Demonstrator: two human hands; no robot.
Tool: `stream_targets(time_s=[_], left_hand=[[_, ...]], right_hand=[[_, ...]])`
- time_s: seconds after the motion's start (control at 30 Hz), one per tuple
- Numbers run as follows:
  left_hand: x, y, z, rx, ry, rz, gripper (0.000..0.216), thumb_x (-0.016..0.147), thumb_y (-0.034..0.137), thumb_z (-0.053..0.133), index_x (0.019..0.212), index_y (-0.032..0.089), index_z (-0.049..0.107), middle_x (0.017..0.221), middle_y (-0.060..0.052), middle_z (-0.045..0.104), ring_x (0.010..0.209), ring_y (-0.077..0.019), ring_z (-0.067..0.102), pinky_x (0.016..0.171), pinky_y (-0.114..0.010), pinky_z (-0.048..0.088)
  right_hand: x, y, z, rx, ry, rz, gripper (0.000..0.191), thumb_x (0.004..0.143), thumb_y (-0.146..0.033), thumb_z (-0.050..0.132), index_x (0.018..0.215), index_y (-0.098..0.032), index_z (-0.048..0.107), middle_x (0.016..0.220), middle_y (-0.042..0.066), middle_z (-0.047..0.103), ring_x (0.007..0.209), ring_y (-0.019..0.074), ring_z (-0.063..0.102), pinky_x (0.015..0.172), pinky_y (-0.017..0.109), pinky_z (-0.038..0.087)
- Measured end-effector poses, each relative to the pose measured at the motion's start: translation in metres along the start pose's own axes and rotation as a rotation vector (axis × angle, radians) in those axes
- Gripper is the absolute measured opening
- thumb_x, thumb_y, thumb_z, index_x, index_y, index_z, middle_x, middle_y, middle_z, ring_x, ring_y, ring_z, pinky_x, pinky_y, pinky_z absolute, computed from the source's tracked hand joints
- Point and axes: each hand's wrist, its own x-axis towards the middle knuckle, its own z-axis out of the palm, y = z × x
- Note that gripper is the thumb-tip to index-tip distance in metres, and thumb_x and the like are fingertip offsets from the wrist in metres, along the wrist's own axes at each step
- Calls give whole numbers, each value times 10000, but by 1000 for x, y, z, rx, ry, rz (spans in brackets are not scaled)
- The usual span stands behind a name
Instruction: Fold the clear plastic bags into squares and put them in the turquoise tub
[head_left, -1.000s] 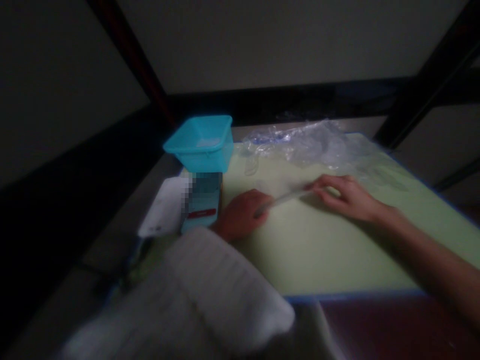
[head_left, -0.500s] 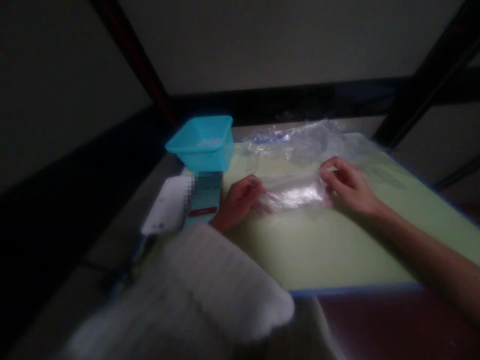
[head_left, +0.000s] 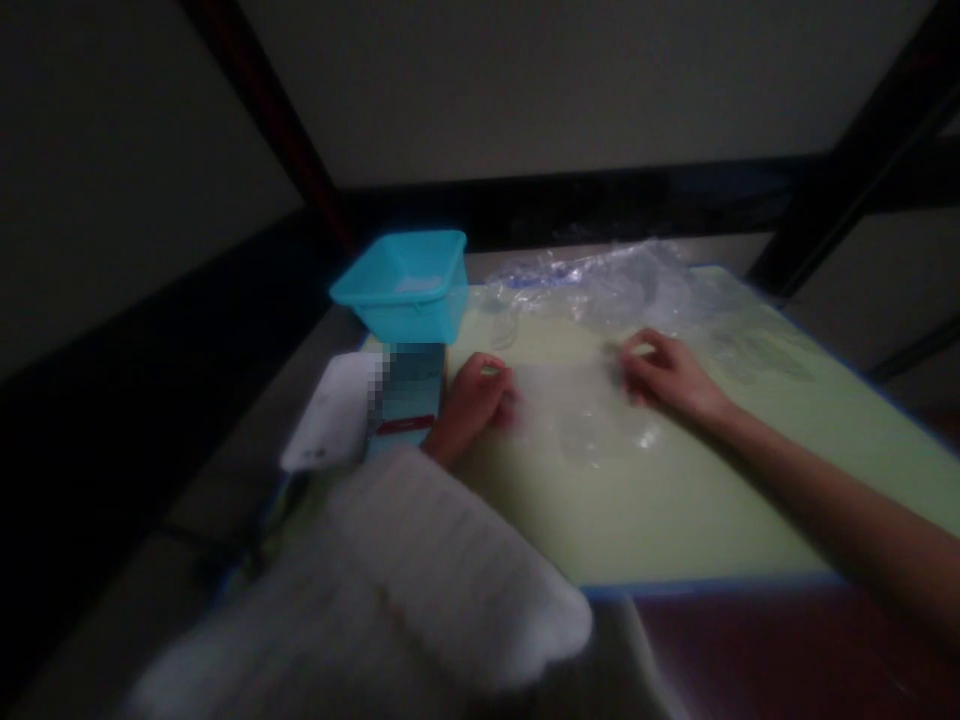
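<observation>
A clear plastic bag (head_left: pixel 581 415) lies flat on the pale green mat (head_left: pixel 675 510). My left hand (head_left: pixel 472 405), coming out of a white sleeve, pinches the bag's upper left corner. My right hand (head_left: pixel 664 378) pinches its upper right corner, fingers curled. Both hands rest low on the mat with the bag spread between them.
A turquoise plastic tub (head_left: pixel 405 285) stands on a small scale (head_left: pixel 397 405) at the mat's left edge, a white card beside it. A heap of crumpled clear plastic bags (head_left: pixel 607 285) lies at the back of the mat. Dark frame bars cross behind. The scene is dim.
The bag was a thin strip stretched between my hands, then lifted and opened out; now it lies flat on the mat, and both hands have moved slightly away from me.
</observation>
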Motion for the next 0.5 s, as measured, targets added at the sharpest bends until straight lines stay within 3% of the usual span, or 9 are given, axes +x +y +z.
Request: stream_targets(time_s=[0.07,0.17,0.23,0.33,0.5], left_hand=[[-1,1,-1,135,123,103,140,822,244,500,943,199,444,734,17,595,492,-98,553,490,-213,437],[-3,0,-1,448,236,409,201,810,192,486,1010,184,476,909,-40,609,760,-155,611,697,-297,498],[-5,-2,1,539,168,533,266,820,173,464,1086,168,467,1048,-86,615,952,-192,602,831,-351,489],[-7,-5,4,592,23,584,384,852,167,421,1234,146,381,1224,-136,581,1144,-219,542,968,-406,431],[-4,-10,6,731,-77,591,484,879,177,367,1342,94,251,1240,-184,579,1180,-240,534,1007,-451,397]], right_hand=[[1,2,-5,-150,104,-113,208,806,-386,565,869,-202,492,601,-8,577,472,133,531,425,238,394],[0,1,-11,-360,182,-297,129,813,-293,518,873,-182,543,700,34,616,618,166,581,529,267,447],[-2,-3,-13,-427,122,-378,152,818,-227,468,917,-169,567,812,70,662,714,189,616,595,289,474],[-5,-5,-11,-494,2,-451,270,804,-167,433,1036,-156,569,933,89,699,808,207,649,689,325,491],[-4,2,-13,-594,-95,-395,360,773,-143,452,1111,-148,577,974,83,723,834,213,675,729,332,505]])
